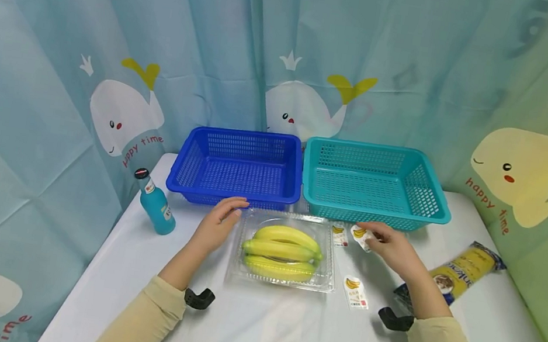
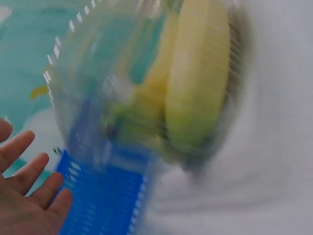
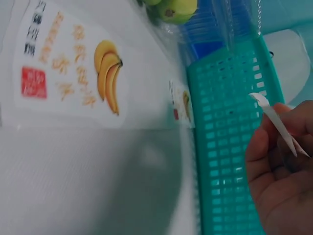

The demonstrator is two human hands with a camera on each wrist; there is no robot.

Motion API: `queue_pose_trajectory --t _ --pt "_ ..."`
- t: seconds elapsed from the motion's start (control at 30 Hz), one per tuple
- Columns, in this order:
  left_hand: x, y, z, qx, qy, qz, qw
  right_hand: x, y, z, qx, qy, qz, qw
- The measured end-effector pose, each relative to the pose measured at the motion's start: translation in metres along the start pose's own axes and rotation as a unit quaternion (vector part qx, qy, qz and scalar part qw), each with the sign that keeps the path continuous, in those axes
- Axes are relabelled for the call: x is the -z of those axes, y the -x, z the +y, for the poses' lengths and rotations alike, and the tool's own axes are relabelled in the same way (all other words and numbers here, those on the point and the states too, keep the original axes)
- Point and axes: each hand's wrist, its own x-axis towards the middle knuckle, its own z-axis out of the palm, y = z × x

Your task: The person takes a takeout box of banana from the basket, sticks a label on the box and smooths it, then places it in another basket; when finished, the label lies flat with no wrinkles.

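Right-hand fingers (image 3: 257, 146) pinch a thin, curled, banana-printed label (image 3: 277, 121).

On the far side of the white table (image 1: 260, 334) there are a blue basket (image 1: 246, 179), left, and a teal basket (image 1: 369, 188), right. A bottle (image 1: 159, 210) is near the left edge. In the middle lies a clear container (image 1: 327, 270), with two banana labels (image 1: 356, 294) to its right and a yellow packet (image 1: 469, 270) farther right.

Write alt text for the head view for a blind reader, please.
A person's right hand pinches a banana label beside a clear box of bananas; the left hand is at its other side. Behind are a blue basket and a teal basket.
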Motion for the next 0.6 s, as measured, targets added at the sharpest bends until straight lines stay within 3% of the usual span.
queue_pose_trajectory --t 0.13,0.27,0.37,0.6 --pt "-0.002 -0.002 -0.019 0.029 0.040 0.025 0.9984 0.001 0.000 -0.007 -0.014 -0.019 0.000 1.000" --pt "-0.008 -0.005 -0.029 0.031 0.078 0.025 0.9961 0.002 -0.001 -0.017 -0.031 -0.048 -0.001 0.998" --pt "-0.013 -0.007 -0.033 0.034 0.115 0.023 0.9925 0.004 -0.002 -0.025 -0.047 -0.058 -0.002 0.997" --pt "-0.024 -0.009 -0.043 0.085 0.198 -0.010 0.9765 0.008 -0.009 -0.050 -0.056 -0.058 0.011 0.997"
